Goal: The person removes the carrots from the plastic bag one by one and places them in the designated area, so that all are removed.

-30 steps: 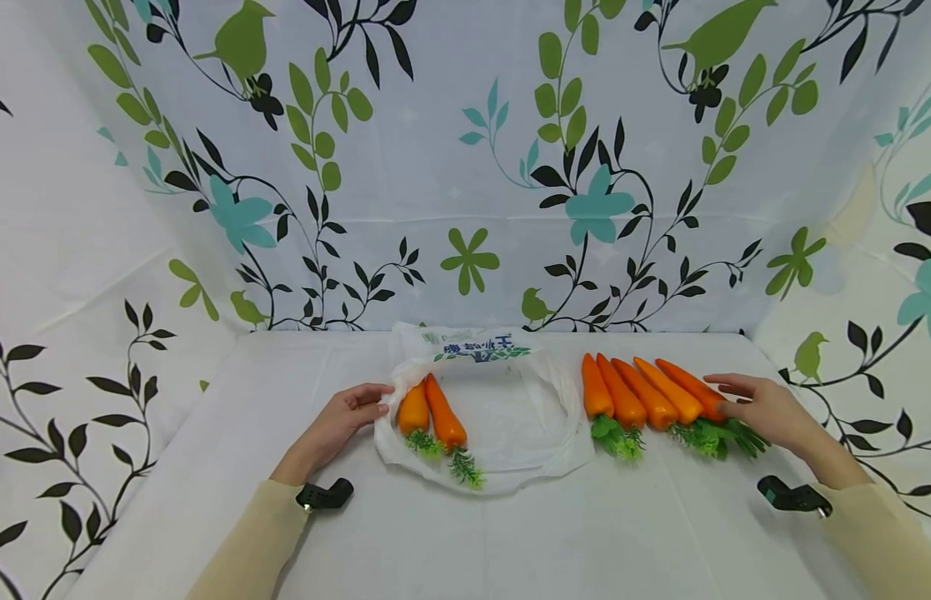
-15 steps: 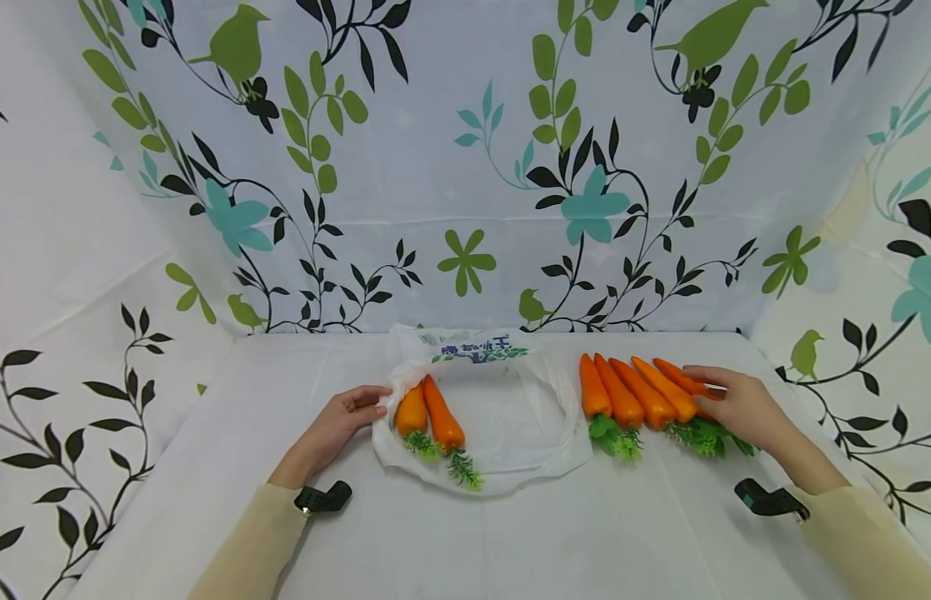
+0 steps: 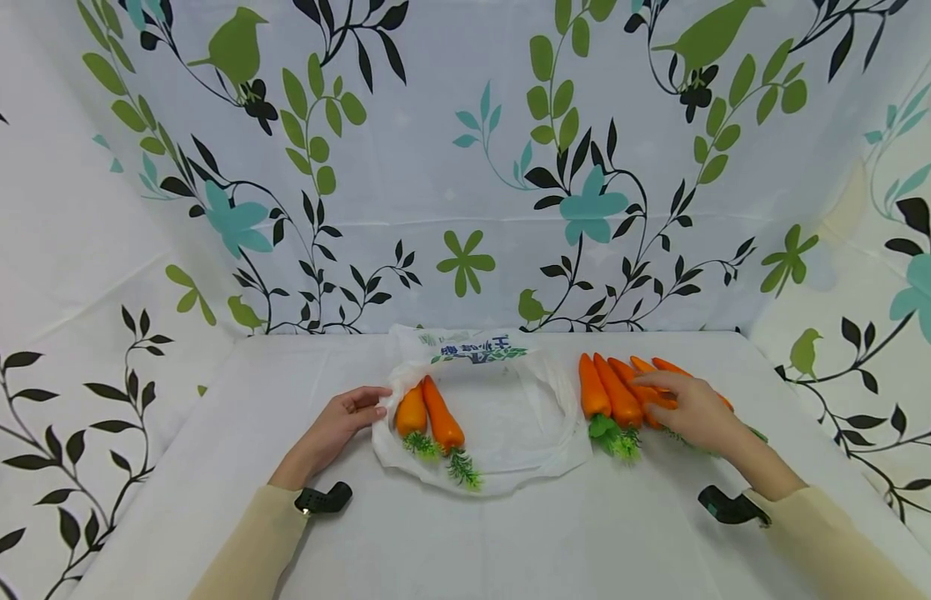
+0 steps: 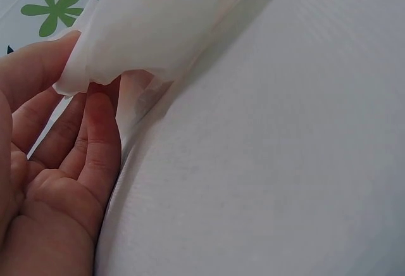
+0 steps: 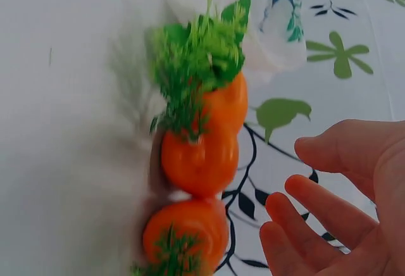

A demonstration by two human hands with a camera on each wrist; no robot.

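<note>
In the head view, a white plastic bag (image 3: 573, 446) with printed lettering lies spread open on the table. Two orange carrots with green tops, a rounder carrot (image 3: 411, 410) and a longer carrot (image 3: 444, 417), lie in its left part. My left hand (image 3: 345, 425) pinches the bag's left edge between thumb and fingers, as the left wrist view shows on the bag edge (image 4: 95, 67). To the bag's right, several carrots (image 3: 621, 392) lie side by side in a row. My right hand (image 3: 693, 408) is over the row's right part, hiding some of it; in the right wrist view its fingers (image 5: 297, 216) are spread and hold nothing.
A white cloth covers the table (image 3: 480, 542). Behind it hangs a patterned curtain (image 3: 405, 167) with leaves and birds, rising right from the table's back edge. Dark wrist cameras sit at the left sleeve (image 3: 324, 497) and the right sleeve (image 3: 731, 507).
My right hand has moved left across the carrots, from the rightmost one towards the middle of the row. The left hand has kept its grip on the bag edge.
</note>
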